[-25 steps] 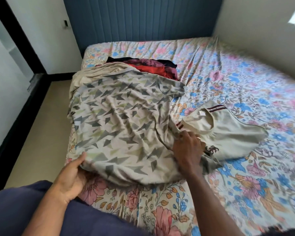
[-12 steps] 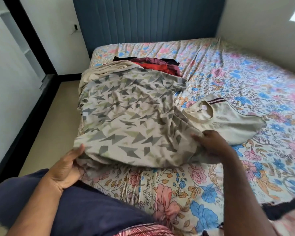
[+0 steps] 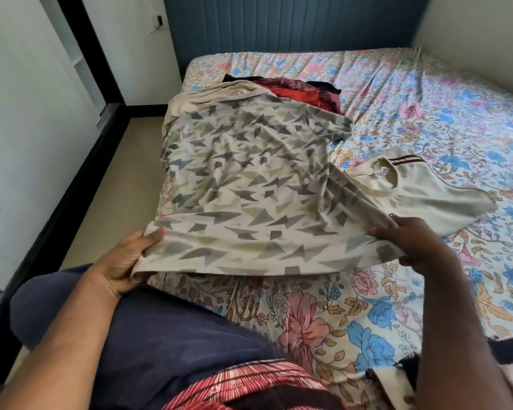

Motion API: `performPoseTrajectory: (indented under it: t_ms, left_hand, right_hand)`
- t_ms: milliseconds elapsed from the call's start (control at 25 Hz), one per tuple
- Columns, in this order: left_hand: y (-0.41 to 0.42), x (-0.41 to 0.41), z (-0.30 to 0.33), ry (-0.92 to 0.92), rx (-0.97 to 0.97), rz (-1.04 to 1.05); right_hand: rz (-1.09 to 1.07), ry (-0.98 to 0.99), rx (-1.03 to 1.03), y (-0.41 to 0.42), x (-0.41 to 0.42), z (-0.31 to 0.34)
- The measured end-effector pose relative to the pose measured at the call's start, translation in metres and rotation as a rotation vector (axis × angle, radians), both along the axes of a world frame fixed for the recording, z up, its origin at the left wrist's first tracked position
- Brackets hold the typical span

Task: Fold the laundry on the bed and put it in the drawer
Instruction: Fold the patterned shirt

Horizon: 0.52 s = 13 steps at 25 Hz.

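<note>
Both hands grasp the near hem of the beige cotton shirt printed with grey-green triangles (image 3: pixel 243 179): left hand (image 3: pixel 125 261) pinching one corner, right hand (image 3: pixel 412 244) the other. Shirt runs lengthwise away up the floral-sheeted bed (image 3: pixel 323 315) (collar farthest), so I'd expect a forward fold.

Left hand (image 3: pixel 122 261) and right hand (image 3: pixel 412 241) forward, each grip pinched on cloth.
</note>
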<state>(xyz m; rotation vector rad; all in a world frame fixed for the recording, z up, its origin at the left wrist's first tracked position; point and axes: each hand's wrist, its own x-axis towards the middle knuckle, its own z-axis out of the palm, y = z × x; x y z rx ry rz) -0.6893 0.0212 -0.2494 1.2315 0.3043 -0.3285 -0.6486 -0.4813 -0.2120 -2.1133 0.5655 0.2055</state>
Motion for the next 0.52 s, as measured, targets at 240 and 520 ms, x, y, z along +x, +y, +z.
performPoseTrajectory:
  t_ms: [240, 520]
  left_hand:
    - [0.009, 0.007, -0.027, 0.28, 0.589, -0.396]
    - [-0.001, 0.053, -0.019, 0.197, 0.756, -0.001]
  right_hand:
    - [0.064, 0.221, -0.59, 0.015, -0.004, -0.002]
    - [0.501, -0.183, -0.721, 0.167, 0.052, -0.005]
